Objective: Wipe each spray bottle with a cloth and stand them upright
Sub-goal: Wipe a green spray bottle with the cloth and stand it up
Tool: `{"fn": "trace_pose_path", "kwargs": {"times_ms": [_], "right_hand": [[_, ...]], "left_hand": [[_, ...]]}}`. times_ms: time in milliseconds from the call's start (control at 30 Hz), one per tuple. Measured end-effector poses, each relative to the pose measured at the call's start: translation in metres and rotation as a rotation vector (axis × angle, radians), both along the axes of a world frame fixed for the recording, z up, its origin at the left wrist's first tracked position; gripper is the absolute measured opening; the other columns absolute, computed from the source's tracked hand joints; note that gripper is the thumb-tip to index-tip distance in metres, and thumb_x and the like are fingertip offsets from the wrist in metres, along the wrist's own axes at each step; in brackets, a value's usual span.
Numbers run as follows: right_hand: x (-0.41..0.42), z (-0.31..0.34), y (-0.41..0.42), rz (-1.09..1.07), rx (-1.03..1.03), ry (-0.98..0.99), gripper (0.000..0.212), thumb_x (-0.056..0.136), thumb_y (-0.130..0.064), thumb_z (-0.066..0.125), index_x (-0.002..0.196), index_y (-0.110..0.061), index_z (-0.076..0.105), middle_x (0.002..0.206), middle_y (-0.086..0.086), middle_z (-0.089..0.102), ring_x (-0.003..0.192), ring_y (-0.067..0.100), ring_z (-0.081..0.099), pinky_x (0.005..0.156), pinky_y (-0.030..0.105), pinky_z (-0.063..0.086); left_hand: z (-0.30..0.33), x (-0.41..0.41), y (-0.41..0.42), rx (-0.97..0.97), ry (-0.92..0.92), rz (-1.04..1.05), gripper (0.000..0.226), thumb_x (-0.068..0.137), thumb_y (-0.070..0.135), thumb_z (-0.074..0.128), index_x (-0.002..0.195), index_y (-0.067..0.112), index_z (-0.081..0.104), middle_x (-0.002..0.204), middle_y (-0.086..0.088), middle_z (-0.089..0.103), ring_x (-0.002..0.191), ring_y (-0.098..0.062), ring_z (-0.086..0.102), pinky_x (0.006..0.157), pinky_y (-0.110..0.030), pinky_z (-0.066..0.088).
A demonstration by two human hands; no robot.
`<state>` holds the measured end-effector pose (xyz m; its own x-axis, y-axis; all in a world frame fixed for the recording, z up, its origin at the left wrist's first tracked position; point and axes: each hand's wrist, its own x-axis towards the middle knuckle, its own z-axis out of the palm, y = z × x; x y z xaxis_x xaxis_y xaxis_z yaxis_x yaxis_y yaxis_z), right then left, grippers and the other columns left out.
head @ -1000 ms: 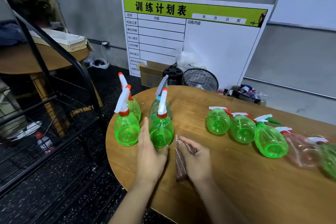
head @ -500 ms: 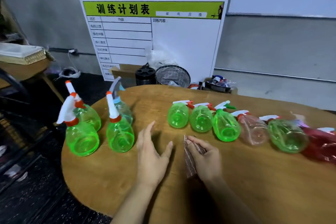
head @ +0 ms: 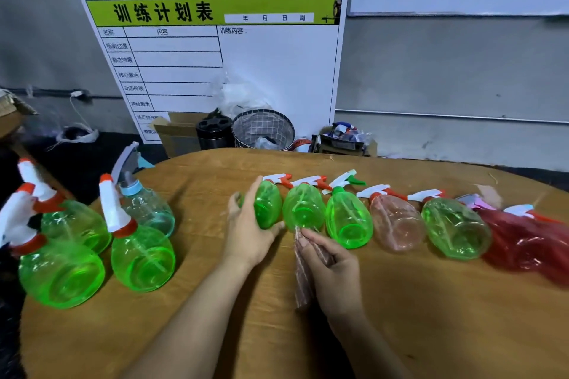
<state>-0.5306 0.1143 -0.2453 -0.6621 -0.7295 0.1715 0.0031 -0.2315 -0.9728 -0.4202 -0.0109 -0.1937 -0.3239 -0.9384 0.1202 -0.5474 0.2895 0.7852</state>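
Note:
Several spray bottles lie on their sides in a row across the wooden table (head: pixel 415 317). My left hand (head: pixel 246 234) wraps round the leftmost lying green spray bottle (head: pixel 268 206), fingers along its left side and thumb at its base. Beside it lie a second green bottle (head: pixel 303 206), a third green bottle (head: pixel 348 218), a pink bottle (head: pixel 397 223), another green bottle (head: pixel 455 228) and a red bottle (head: pixel 529 243). My right hand (head: pixel 332 271) grips a folded brown cloth (head: pixel 301 283) just below the second bottle. Several upright bottles (head: pixel 141 255) stand at the table's left end.
A white planning board (head: pixel 277 71) leans on the wall behind the table. On the floor before it stand a wire basket (head: pixel 261 129), a black container (head: pixel 214 132) and a cardboard box (head: pixel 175 132). The table's left edge lies close to the upright bottles.
The view has swung right. My left hand left the upright green bottle, crossed the table and now wraps round the leftmost lying bottle. My right hand still grips the cloth.

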Motion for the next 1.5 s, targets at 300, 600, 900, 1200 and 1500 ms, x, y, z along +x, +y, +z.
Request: {"fn": "trace_pose_path", "kwargs": {"times_ms": [300,600,900,1200,1500], "right_hand": [[0.0,0.007,0.0,-0.012,0.034,0.011,0.021,0.09,-0.007,0.079,0.105,-0.021,0.083,0.108,-0.004,0.08,0.11,0.013,0.073,0.103,0.037,0.053],[0.048,0.069,0.042,0.044,-0.048,-0.1,0.019,0.099,-0.001,0.064,0.108,-0.008,0.079,0.104,-0.002,0.081,0.097,0.005,0.073,0.082,0.014,0.053],[0.092,0.114,0.146,0.149,-0.121,-0.025,0.029,0.09,-0.018,0.067,0.114,-0.007,0.076,0.114,0.003,0.079,0.105,0.013,0.073,0.087,0.021,0.056],[0.141,0.137,0.245,0.236,-0.155,0.062,0.022,0.083,-0.014,0.071,0.102,-0.016,0.083,0.113,-0.003,0.079,0.113,0.007,0.071,0.088,0.012,0.052],[0.17,0.185,0.285,0.306,-0.207,0.503,0.023,0.099,-0.019,0.068,0.118,-0.022,0.079,0.105,-0.005,0.072,0.104,0.016,0.068,0.09,0.02,0.051]], "left_hand": [[0.005,0.028,0.02,-0.087,0.223,0.065,0.083,0.082,0.031,0.089,0.153,0.037,0.046,0.146,0.0,0.053,0.137,-0.018,0.051,0.116,-0.029,0.035],[0.056,0.096,0.128,0.191,0.71,-0.013,0.069,0.078,0.021,0.083,0.141,0.025,0.056,0.139,0.001,0.067,0.119,-0.008,0.069,0.1,-0.021,0.054],[0.077,0.156,0.226,0.35,0.712,-0.239,0.084,0.073,0.018,0.079,0.147,0.042,0.048,0.135,0.021,0.067,0.127,-0.015,0.065,0.109,-0.041,0.05],[0.079,0.202,0.322,0.369,0.837,-0.25,0.081,0.067,0.038,0.088,0.141,0.032,0.056,0.132,0.005,0.073,0.123,-0.019,0.07,0.099,-0.035,0.058],[0.073,0.239,0.392,0.285,0.863,-0.311,0.08,0.079,0.041,0.075,0.155,0.036,0.05,0.159,0.009,0.052,0.15,-0.016,0.045,0.124,-0.048,0.036]]}}
